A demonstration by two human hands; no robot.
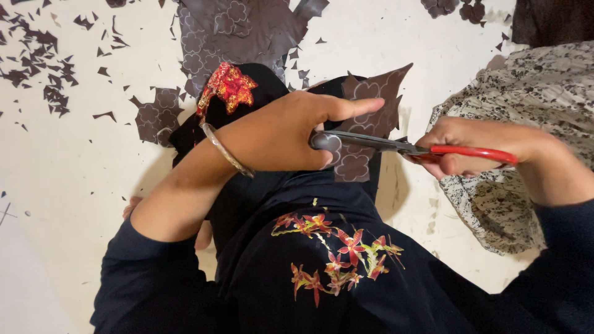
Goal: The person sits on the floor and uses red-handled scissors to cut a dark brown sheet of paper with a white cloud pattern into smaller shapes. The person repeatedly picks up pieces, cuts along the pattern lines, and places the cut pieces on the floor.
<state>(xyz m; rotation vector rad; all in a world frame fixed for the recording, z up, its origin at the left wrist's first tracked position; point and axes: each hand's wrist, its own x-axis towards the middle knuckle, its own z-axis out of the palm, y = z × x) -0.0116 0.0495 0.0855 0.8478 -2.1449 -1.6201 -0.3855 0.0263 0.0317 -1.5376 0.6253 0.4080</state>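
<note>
My left hand (288, 133) grips a piece of dark brown fabric (371, 99) printed with flower outlines, index finger stretched across it. A silver bangle (226, 151) sits on that wrist. My right hand (470, 145) holds red-handled scissors (396, 146), blades pointing left and biting into the fabric near my left thumb. Both hands hover over my lap, which is covered in dark blue cloth with red embroidered flowers (337, 253).
A larger sheet of the same brown fabric (241, 31) lies on the pale floor (74, 167) ahead. Several small brown offcuts (40, 59) are scattered at the upper left. A speckled beige cloth (526, 93) lies at the right.
</note>
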